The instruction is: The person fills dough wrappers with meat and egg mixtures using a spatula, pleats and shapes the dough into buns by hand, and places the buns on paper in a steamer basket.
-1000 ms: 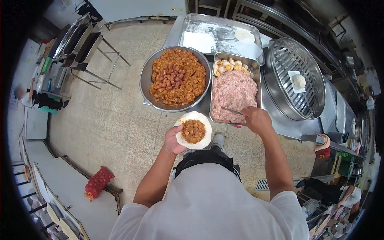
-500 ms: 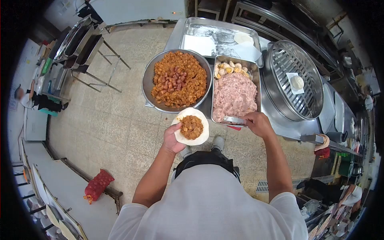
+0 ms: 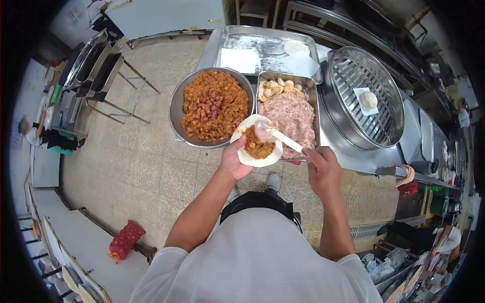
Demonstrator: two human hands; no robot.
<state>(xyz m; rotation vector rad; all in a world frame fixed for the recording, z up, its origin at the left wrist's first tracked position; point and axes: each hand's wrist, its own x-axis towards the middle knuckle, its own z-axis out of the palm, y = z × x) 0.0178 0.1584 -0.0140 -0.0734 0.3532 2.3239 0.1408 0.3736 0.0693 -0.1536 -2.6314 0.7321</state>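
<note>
Left hand (image 3: 236, 161) at near-left corner of meat tray (image 3: 317, 117): thumb over rim of dough round (image 3: 262, 162), fingers under, mostly hidden. Right hand (image 3: 325, 169), by tray's near-right corner, closed round spatula (image 3: 287, 141). Spatula's long axis slants; meat-loaded tip points left and away from wearer, over brown filling (image 3: 260, 148). Earlier: blade at tray's near edge, dough farther from tray

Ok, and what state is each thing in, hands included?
Left hand, holding the wrapper
Right hand, closed on the spatula
Wrapper, open, brown filling on top
Spatula, tilted, loaded with pink meat
Bowl, heaped with filling
Pan, holding meat and egg pieces
Steamer, uncovered, one bun inside
Tray, floured
Red sack, bulging
</note>
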